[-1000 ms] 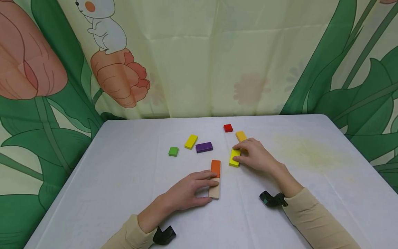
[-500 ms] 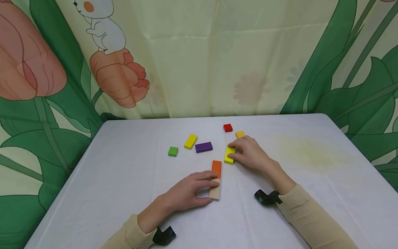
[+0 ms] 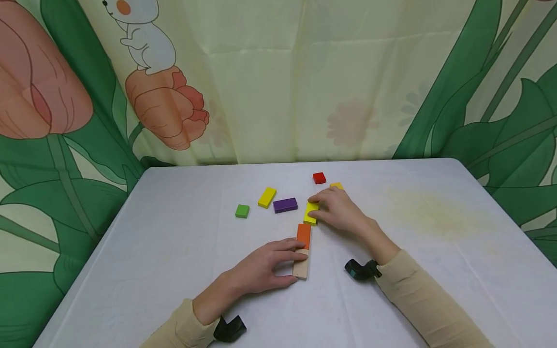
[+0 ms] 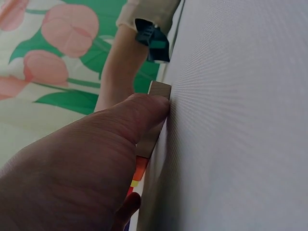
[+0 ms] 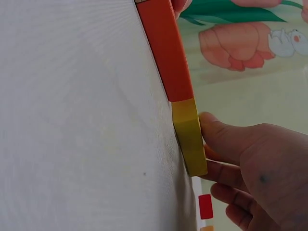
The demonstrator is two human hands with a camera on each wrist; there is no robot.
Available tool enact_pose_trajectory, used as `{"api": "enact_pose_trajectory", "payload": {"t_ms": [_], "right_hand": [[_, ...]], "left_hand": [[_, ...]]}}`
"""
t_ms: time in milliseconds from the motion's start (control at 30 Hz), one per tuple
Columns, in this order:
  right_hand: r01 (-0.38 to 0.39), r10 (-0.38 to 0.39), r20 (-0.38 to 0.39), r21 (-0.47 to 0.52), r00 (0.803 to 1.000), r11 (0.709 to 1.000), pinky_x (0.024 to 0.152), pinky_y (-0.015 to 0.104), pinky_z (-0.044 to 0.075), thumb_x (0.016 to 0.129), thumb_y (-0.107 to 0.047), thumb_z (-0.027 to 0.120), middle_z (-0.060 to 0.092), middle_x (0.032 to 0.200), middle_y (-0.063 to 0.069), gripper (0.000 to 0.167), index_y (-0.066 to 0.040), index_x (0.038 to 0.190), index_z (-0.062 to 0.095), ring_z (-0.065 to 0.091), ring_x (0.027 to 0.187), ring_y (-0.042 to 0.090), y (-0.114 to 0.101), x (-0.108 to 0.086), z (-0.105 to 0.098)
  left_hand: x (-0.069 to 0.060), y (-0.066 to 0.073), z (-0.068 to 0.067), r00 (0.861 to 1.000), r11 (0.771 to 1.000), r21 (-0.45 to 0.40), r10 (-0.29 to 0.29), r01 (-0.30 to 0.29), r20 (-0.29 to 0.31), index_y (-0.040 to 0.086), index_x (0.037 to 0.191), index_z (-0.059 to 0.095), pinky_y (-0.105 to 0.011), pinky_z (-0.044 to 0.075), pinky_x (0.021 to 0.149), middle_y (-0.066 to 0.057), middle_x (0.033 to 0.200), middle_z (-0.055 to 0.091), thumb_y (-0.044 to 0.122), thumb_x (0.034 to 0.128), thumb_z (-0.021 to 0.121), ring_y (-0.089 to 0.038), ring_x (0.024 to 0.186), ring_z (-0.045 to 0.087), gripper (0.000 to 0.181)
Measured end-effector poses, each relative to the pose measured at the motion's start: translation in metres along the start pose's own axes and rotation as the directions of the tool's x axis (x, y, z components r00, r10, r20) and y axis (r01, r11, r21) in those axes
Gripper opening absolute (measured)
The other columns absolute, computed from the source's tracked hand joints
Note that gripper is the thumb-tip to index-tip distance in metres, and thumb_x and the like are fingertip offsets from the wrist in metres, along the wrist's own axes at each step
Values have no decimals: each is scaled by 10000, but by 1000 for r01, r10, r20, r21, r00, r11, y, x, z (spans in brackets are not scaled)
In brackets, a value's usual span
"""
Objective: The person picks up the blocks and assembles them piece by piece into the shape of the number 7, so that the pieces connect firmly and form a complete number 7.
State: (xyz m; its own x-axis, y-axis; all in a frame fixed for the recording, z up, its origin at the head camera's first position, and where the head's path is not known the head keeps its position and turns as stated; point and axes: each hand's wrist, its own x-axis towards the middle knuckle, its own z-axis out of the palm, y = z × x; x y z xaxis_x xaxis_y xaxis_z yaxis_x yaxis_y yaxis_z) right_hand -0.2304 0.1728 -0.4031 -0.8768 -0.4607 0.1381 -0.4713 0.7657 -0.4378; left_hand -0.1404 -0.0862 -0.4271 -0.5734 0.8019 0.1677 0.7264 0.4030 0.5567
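In the head view a plain wooden block and an orange block lie end to end in a line. My left hand holds them, thumb at the wooden block's near end and fingertips over both. My right hand pinches a yellow block just beyond the orange one. The right wrist view shows the yellow block with its end at the end of the orange block. In the left wrist view, my thumb presses on the wooden block.
Left of the right hand lie a purple block, another yellow block and a green block. Farther back are a red block and a yellow-orange block, partly hidden by the right hand. A printed curtain hangs behind the table.
My right hand has slid the yellow block left and slightly away from me, up to the orange block's far end. My left hand has stayed in place on its blocks.
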Motion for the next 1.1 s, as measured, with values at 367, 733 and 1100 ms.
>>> {"api": "enact_pose_trajectory", "payload": {"t_ms": [367, 733, 1100], "right_hand": [[23, -23, 19, 11, 1000, 1000, 1068, 508, 377, 917, -234, 758, 701, 1200, 78, 369, -64, 1242, 720, 508, 1211, 325, -6, 4, 2], [16, -16, 34, 1, 999, 1000, 1074, 514, 372, 913, -245, 764, 701, 1203, 75, 377, -77, 1248, 721, 503, 1232, 326, -8, 3, 1], [6, -6, 50, 3, 999, 1000, 1074, 503, 381, 916, -262, 762, 696, 1212, 69, 392, -83, 1262, 715, 493, 1244, 314, -9, 3, 2]], "left_hand": [[1, -2, 1, 999, 999, -13, 39, -39, -18, 136, 1340, 670, -341, 342, 1136, -4, 1474, 519, 232, 914, 772, -161, 1414, 403, 449], [3, 0, -1, 1000, 1000, -29, 6, -6, 8, 150, 1353, 663, -337, 334, 1140, 17, 1487, 506, 236, 920, 766, -146, 1423, 385, 453], [3, 0, -1, 1000, 999, -49, 18, -18, 1, 134, 1342, 670, -338, 342, 1136, 4, 1480, 511, 219, 913, 772, -148, 1401, 415, 449]]}}
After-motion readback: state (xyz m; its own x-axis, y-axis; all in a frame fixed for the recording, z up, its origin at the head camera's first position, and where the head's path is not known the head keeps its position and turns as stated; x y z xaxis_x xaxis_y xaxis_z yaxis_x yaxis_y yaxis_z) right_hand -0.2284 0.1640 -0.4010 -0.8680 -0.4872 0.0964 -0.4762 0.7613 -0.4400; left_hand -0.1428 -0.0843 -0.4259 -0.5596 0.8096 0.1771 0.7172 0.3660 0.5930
